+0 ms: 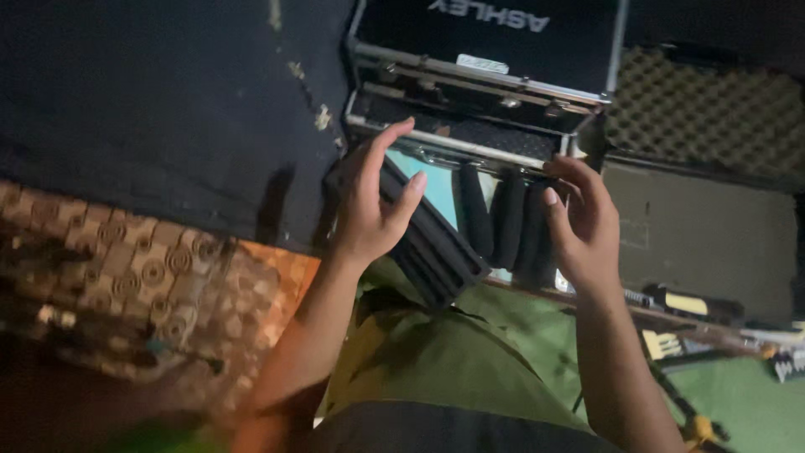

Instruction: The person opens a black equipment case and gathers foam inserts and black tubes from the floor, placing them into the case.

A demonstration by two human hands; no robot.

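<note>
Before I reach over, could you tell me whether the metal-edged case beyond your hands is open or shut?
Open. The case has its lid raised, showing a dark padded interior behind the left hand and right hand.

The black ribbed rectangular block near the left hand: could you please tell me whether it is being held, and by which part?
Left hand rests against the black ribbed rectangular block at its upper end; a closed grip cannot be told.

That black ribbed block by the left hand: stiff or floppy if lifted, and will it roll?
The black ribbed block looks stiff: its edges stay straight though it lies tilted. Its flat, boxy sides suggest it would not roll, but it may slide off. The left hand is open beside it; whether it touches is unclear.
</note>
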